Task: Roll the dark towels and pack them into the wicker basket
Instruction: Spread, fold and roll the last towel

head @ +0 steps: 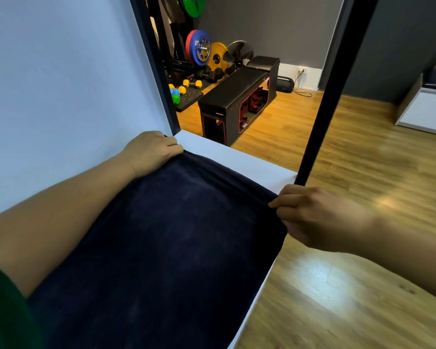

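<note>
Head view — left hand and right hand outstretched, pinching dark towel far corners.

Dark navy towel lying spread flat, reaching back from both hands toward the person, its far edge bunching into narrow folds between the left hand and the right hand, the left hand gripping the far-left corner, the right hand pinching the far-right corner

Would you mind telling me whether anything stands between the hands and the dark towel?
Nothing visible does: the left hand grips the dark towel at its far left corner and the right hand pinches its far right corner.
</note>
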Demonstrator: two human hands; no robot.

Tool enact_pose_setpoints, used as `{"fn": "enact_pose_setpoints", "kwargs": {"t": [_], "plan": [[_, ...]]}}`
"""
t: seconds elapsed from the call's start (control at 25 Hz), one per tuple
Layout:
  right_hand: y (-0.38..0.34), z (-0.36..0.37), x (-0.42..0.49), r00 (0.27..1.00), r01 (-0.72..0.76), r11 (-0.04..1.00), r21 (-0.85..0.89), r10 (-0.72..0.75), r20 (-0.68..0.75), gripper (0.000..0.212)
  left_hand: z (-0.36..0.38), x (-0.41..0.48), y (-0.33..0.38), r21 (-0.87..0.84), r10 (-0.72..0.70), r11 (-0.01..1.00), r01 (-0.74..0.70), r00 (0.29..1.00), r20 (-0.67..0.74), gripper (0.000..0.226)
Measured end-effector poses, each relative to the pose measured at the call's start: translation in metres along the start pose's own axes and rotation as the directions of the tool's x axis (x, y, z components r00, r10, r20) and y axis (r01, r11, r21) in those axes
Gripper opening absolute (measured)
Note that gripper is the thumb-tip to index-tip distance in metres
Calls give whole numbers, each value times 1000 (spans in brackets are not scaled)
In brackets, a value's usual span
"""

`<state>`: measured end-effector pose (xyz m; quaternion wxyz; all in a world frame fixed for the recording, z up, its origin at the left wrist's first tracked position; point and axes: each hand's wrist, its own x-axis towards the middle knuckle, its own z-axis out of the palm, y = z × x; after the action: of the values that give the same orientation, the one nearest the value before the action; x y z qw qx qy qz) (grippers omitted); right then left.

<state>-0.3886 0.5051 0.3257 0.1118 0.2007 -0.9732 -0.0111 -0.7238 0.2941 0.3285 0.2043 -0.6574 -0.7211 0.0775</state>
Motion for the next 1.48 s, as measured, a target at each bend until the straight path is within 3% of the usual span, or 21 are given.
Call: {"fn": "enact_pose_setpoints", "kwargs": {"t": [0.08, 0.16, 0.2, 0.32, 0.44, 0.52, 0.6, 0.72, 0.8, 0.88, 0.96, 1.04, 1.12, 1.2, 1.28, 1.4, 1.48], "plan": [[-8, -10, 18, 959, -276, 958, 73, 270, 92, 32, 3, -11, 1, -44, -20, 999, 20, 1000, 12, 29], [-6, -18, 42, 795, -593, 804, 48, 575, 192, 32, -4, -11, -3, -79, -62, 995, 67, 996, 67, 15], [-1, -20, 54, 724, -679, 731, 68, 651, 229, 26, -8, -7, -6, -60, -69, 995, 76, 991, 118, 8], [13, -20, 76, 617, -782, 593, 191, 694, 372, 24, -17, 20, -11, -15, -2, 1000, 6, 970, 244, 13], [18, -19, 82, 550, -832, 479, 280, 648, 527, 36, -30, 40, -5, -131, -64, 980, 149, 862, 503, 28], [18, -20, 86, 536, -840, 470, 272, 638, 553, 39, -35, 43, -1, -111, -88, 978, 175, 836, 541, 17], [17, -20, 90, 542, -836, 483, 262, 649, 534, 34, -34, 41, -1, -31, -96, 992, 124, 882, 462, 20], [11, -18, 91, 571, -817, 552, 165, 736, 363, 30, -19, 36, 2, 2, -92, 996, 93, 979, 179, 8], [6, -10, 86, 654, -744, 669, -1, 728, 208, 23, 0, 24, 11, -9, -134, 991, 134, 990, -46, 9], [1, 6, 79, 807, -578, 807, -123, 587, 60, 17, 13, 5, 19, -72, -186, 982, 176, 966, -182, 14], [-4, 16, 73, 916, -401, 893, -203, 397, -60, 18, 21, -14, 16, -145, -178, 978, 149, 961, -214, 24], [-6, 18, 70, 959, -272, 936, -225, 243, -148, 14, 16, -28, 8, -176, -111, 981, 77, 974, -197, 31], [-6, 20, 69, 985, -171, 958, -231, 161, -61, 10, 6, -32, 4, -159, -43, 987, 17, 986, -161, 19], [-2, 3, 72, 942, -256, 961, -106, 273, 197, 8, -5, -24, 2, -259, -116, 960, 108, 993, -18, 11], [12, -17, 81, 835, -467, 880, 86, 406, 372, 12, -16, -8, -4, -316, -206, 916, 247, 966, 157, 11], [36, -26, 95, 701, -656, 729, 195, 493, 515, 12, -26, 21, -13, -326, -292, 855, 402, 895, 337, 5], [41, -25, 100, 584, -751, 635, 181, 510, 631, 27, -29, 33, -16, -398, -289, 779, 484, 841, 457, 21]]}}
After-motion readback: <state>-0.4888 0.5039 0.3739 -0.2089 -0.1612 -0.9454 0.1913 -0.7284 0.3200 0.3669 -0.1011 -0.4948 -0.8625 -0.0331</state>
